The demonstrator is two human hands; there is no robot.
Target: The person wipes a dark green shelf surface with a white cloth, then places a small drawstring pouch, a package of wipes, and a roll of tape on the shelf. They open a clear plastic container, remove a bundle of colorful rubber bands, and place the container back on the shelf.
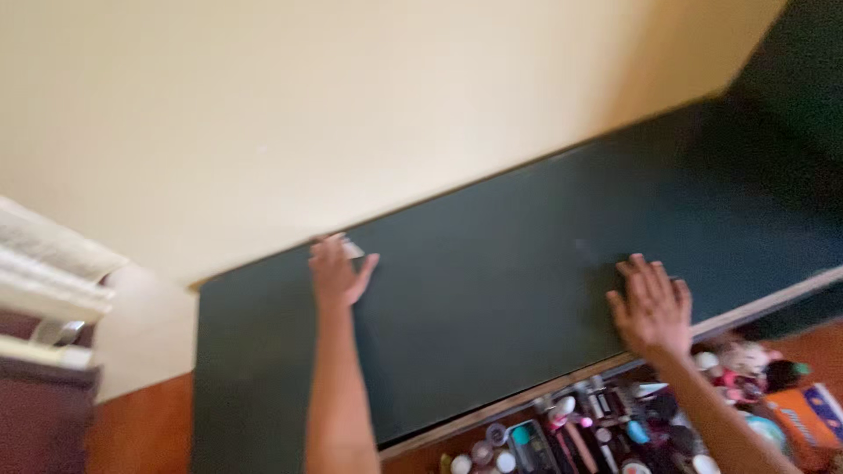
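My left hand (336, 272) is raised against a dark green board (492, 272) on the wall, near its upper edge, and holds a small pale piece, perhaps chalk or a cloth (353, 249), in its fingers. My right hand (653, 305) lies flat and spread on the same board, near its lower wooden edge (764, 303). The view is tilted and blurred by motion.
Above the board is a cream wall (351, 105). Below it stands a shelf crowded with several small jars, tubes and containers (606, 430), plus an orange packet (801, 421). A window frame or louvres (44, 281) show at the left.
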